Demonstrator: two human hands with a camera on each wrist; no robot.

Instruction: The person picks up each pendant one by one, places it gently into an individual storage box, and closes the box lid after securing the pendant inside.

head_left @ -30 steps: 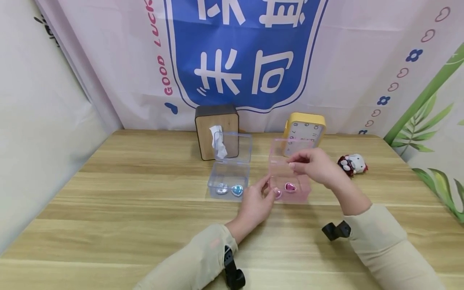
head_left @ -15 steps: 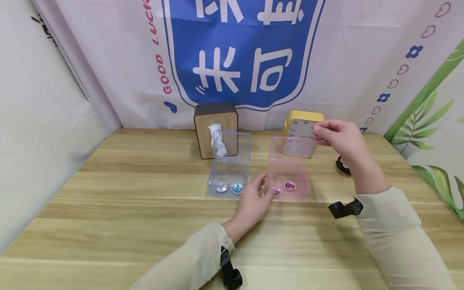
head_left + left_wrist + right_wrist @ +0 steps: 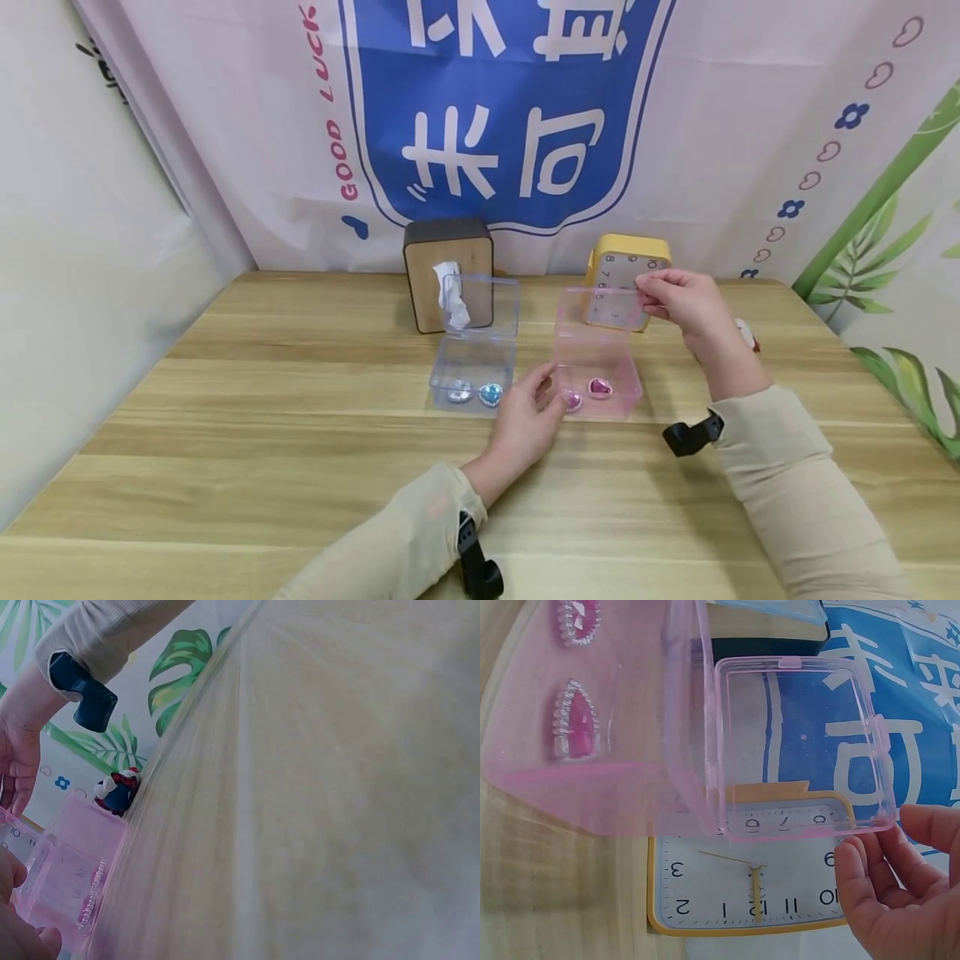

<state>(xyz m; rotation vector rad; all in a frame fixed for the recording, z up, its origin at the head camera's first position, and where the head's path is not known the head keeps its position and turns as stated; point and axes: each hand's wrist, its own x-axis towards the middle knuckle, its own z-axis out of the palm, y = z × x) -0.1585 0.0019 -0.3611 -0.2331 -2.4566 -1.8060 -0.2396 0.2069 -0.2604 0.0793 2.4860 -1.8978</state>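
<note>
A clear pink plastic box (image 3: 600,404) stands on the table with its hinged lid (image 3: 802,742) raised. Inside lie two pearl-rimmed gems, a magenta one (image 3: 600,387) and a pinker one (image 3: 572,401). My left hand (image 3: 527,417) holds the box at its left side, thumb near the front corner. The fingertips of my right hand (image 3: 686,304) pinch the upper right corner of the lid. Just left stands a clear blue box (image 3: 472,408), lid up too, containing a clear gem (image 3: 459,390) and a blue heart-shaped gem (image 3: 491,394).
Behind the blue box is a wooden-faced tissue box (image 3: 423,287). A yellow clock (image 3: 633,244) stands behind the pink lid. Partly hidden by my right forearm, a small doll (image 3: 116,791) sits on the table's right side (image 3: 817,367). A printed cloth hangs behind.
My right hand went from low in front of the pink lid up and right, then slightly back left and down onto the lid's corner. The left hand stayed at the box.
</note>
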